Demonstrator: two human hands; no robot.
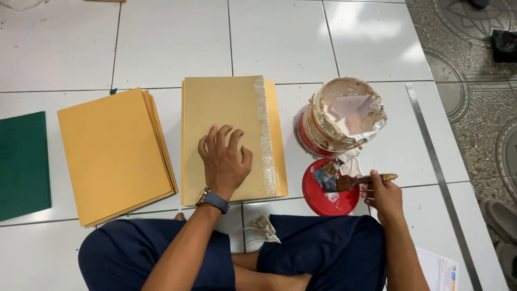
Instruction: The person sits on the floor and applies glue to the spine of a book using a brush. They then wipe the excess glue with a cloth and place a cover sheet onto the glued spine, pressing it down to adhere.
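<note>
- Far left, a dark green sheet (22,164) lies flat on the white tiled floor (280,37), partly cut off by the edge of the view.
- Next along, a stack of yellow sheets (114,155) sits just beside it, fanned a little at the right edge and turned slightly off square with the tiles.
- Centre now: another yellow sheet (226,116) lies flat in front of the seated person, long axis running away from the body, on top of a second yellow sheet that pokes out at its right side.
- A wet, shiny strip of glue (265,137) runs along that top sheet's right edge, from far end to near end.
- The left hand (223,159) presses down on this sheet, palm flat, fingers spread open and pointing away from the body; a watch (211,199) is on the wrist.
- A crumpled rag (262,229) rests between the knees, against the dark blue trousers (328,250).
- Right of the sheets, a glue-smeared can (339,116) stands open and upright, with its red lid (329,189) lying on the floor just in front of it.
- The right hand (382,195) has its fingers closed around the handle of a brush (353,181).
- The brush lies almost level, long axis left to right, bristles pointing left over the red lid, handle tip pointing right.
- Further right, a long metal ruler (436,167) lies on the tiles, running away from the person.
</note>
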